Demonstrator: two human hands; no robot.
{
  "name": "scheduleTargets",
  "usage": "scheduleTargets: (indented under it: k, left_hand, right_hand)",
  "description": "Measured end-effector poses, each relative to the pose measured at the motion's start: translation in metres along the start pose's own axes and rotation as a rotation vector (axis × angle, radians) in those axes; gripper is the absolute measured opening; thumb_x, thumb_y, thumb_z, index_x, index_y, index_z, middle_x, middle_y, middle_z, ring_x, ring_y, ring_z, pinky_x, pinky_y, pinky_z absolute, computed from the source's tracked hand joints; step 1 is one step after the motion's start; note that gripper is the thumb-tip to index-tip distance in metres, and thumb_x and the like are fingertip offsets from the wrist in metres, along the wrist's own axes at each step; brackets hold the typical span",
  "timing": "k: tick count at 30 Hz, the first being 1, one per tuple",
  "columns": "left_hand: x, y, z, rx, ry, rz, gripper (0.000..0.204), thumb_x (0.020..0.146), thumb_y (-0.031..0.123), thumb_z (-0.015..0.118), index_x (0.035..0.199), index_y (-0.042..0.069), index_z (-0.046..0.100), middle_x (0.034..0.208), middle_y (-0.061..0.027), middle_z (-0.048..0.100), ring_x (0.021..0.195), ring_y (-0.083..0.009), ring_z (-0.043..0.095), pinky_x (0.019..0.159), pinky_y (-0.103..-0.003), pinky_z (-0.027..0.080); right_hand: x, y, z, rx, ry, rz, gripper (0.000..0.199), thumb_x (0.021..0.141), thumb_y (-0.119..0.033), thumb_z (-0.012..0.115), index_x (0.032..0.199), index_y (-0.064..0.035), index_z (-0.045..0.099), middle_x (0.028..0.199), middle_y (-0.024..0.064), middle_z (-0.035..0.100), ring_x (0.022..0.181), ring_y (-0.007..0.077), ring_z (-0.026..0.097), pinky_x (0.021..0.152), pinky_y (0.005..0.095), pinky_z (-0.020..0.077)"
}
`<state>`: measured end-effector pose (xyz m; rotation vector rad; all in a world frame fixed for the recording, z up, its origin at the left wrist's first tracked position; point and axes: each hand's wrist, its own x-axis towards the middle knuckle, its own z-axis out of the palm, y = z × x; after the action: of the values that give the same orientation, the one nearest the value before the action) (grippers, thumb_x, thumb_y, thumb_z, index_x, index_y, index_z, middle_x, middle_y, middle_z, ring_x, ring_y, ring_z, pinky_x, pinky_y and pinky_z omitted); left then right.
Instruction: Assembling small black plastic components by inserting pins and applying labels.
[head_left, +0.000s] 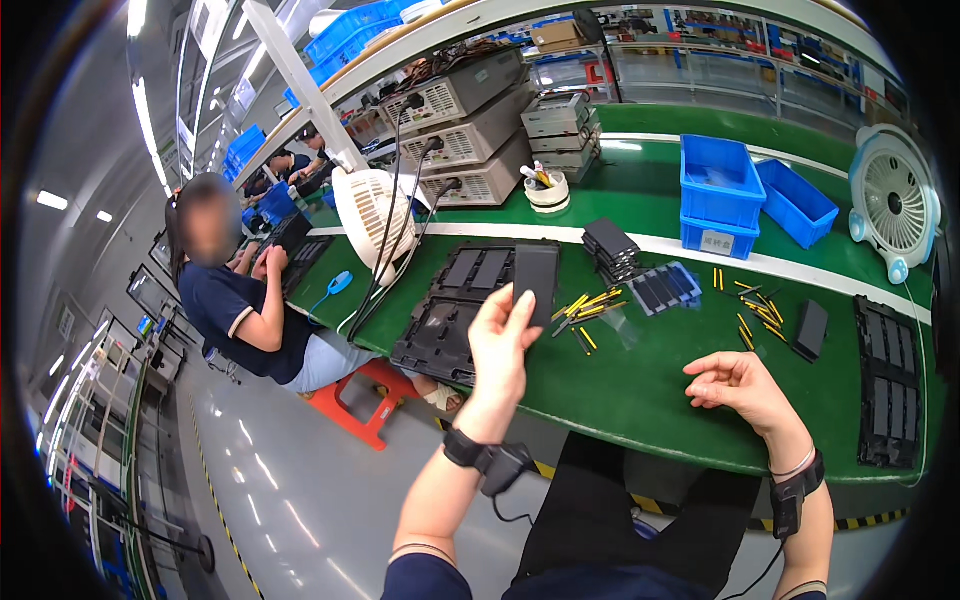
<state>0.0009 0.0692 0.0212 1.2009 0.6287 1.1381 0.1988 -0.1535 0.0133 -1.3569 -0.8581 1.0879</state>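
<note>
My left hand (pixel 503 347) pinches a flat black rectangular block (pixel 537 278) between thumb and fingers, upright over the right edge of a black moulded tray (pixel 436 333). Similar dark pieces lie in the tray's far part. My right hand (pixel 738 388) hovers above the green table's near side, fingers loosely bent and a little apart, with nothing visible in them. Between and beyond the hands lie scattered yellow-and-black strips (pixel 592 306), a stack of black blocks (pixel 611 247) and a sheet with dark strips (pixel 662 288).
At right are more strips (pixel 765 312), a single black block (pixel 811 331) and a filled black tray (pixel 888 385). Blue bins (pixel 720 190) and a fan (pixel 893 200) stand behind. Cables hang by another fan (pixel 372 215) at left. A co-worker (pixel 255 300) sits beyond, near a red stool (pixel 362 403).
</note>
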Motion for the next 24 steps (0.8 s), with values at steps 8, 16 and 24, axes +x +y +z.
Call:
scheduleTargets:
  k: [8,16,24]
  left_hand:
    - [0.131,-0.007,-0.059,0.659,0.028,-0.335,0.025,0.080,0.019,0.071,0.103,0.013,0.067,0.081,0.0043,0.062,0.064,-0.0073,0.049,0.052,-0.023,0.042]
    - [0.129,-0.016,-0.041,0.944,-0.127,-0.070,0.023,0.078,0.008,0.068,0.100,0.001,0.067,0.080,-0.0069,0.068,0.060,-0.0114,0.063,0.049,-0.024,0.050]
    - [0.116,0.014,-0.062,1.405,-0.480,0.441,0.021,0.079,0.009,0.062,0.099,0.004,0.069,0.083,-0.0108,0.068,0.073,-0.0183,0.065,0.069,-0.030,0.052]
  right_hand:
    - [0.001,0.001,0.002,-0.028,-0.035,0.018,0.029,0.080,-0.009,0.068,0.106,0.0010,0.062,0.081,0.0046,0.066,0.071,0.0083,0.062,0.064,0.0197,0.0483]
    - [-0.001,0.006,-0.001,0.037,-0.079,0.019,0.028,0.082,-0.008,0.067,0.107,0.0023,0.061,0.084,0.0058,0.066,0.074,0.0085,0.062,0.068,0.0206,0.0493]
    - [0.006,0.011,-0.001,-0.052,-0.126,-0.072,0.027,0.082,-0.007,0.067,0.106,0.0025,0.062,0.084,0.0049,0.067,0.075,0.0070,0.061,0.069,0.0209,0.0495]
